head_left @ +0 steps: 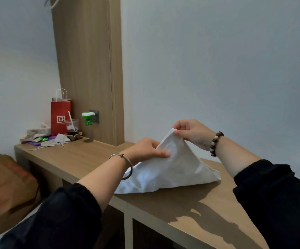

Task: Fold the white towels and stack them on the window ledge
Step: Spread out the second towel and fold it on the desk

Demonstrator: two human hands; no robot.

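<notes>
The towel (172, 169) stands up in a tent on the worktop (190, 209), peak lifted and lower hem resting on the wood. This looks like the folding step, and early in it: no neat fold shows, and no stack is in sight. The right hand (192, 132) has the peak, thumb and fingers pinched tight on the corner. The left hand (145, 150) sits just below on the left edge, fingers curled behind the cloth and thumb pressed on the front. Both grips are narrow, both on the towel. The next move, I'd say, is to draw that edge taut, lay the cloth flat and bring one half over the other. It's limp cloth, so it may sag crooked. Well apart, far along the worktop, are a red bag (61, 114) and a cup (72, 125).
</notes>
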